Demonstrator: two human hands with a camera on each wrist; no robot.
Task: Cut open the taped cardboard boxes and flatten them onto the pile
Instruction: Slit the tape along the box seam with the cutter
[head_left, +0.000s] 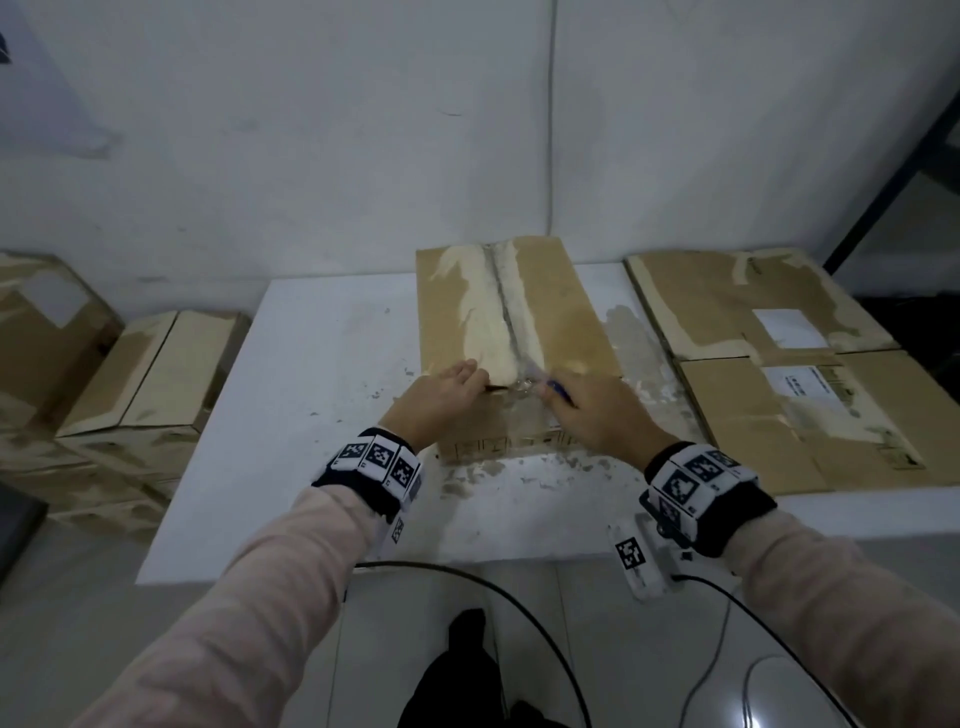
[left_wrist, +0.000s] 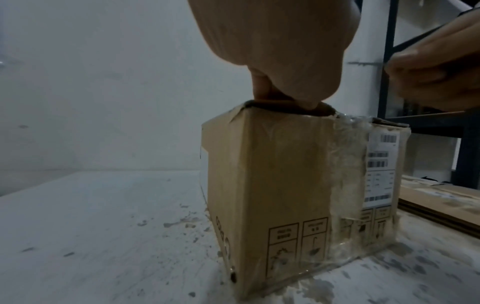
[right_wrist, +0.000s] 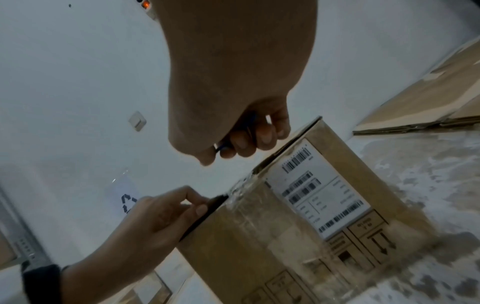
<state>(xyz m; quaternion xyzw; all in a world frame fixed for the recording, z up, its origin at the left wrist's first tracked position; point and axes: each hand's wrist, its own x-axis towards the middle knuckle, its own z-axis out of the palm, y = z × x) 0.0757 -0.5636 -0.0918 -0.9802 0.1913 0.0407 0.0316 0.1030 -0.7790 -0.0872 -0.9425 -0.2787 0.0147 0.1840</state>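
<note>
Brown taped cardboard box (head_left: 509, 332) stands on the white table (head_left: 322, 364) under both hands. Left hand (head_left: 441, 400) hooks its fingers (left_wrist: 262, 90) into the near top flap's gap, gripping it; right hand (head_left: 597, 410), just beside, clutches a blue-handled cutter (right_wrist: 233, 139). Flattened brown cardboard pile (head_left: 789, 374) lies right of the right hand.

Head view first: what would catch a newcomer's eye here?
The tall brown cardboard box standing mid-table, its top seam torn pale. At its near edge the left hand hooks its fingers under a flap, while the right hand grips a blue-handled cutter. Flattened brown cardboard sheets lie piled to the right.
</note>
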